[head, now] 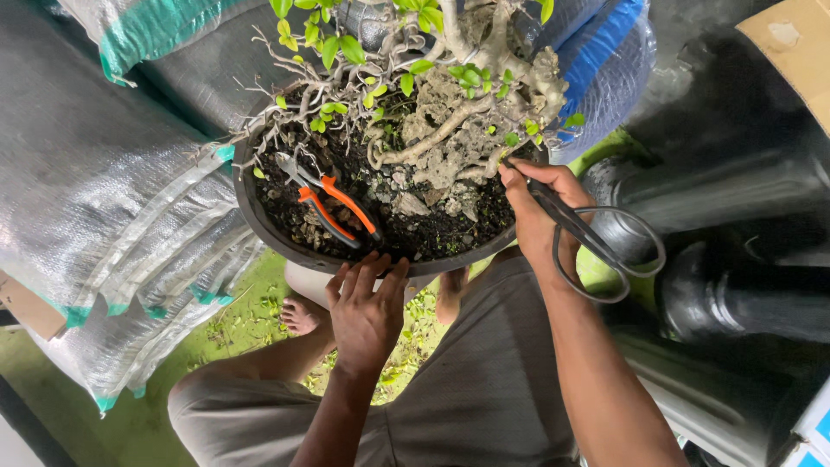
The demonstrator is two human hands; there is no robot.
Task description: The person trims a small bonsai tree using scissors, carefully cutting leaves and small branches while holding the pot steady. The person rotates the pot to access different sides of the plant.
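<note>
Nearest the camera are the person's grey-clad lap and two bare forearms reaching away toward a wide, shallow, dark round plastic pot [259, 227] that fills the middle of the view. The left hand [367, 313] lies flat against the pot's near rim, fingers spread and pointing away, clasping nothing. The right hand [538, 216] is at the pot's right rim, closed around a pair of black metal shears with large looped handles [605, 251]; the loops hang out to the right of the wrist, and the blades point toward the plant's base, their tips hidden by the fingers, so how far they are parted cannot be told.

In the pot stands a small gnarled bonsai tree with pale twisted roots and sparse green leaves [450, 104], rooted over rough grey rock in dark soil. On the soil at the left lies a pair of orange-handled pliers [333, 207], untouched. Silver woven sacks with teal edging [95, 199] are stacked at the left; black plastic pots [743, 285] lie at the right.
</note>
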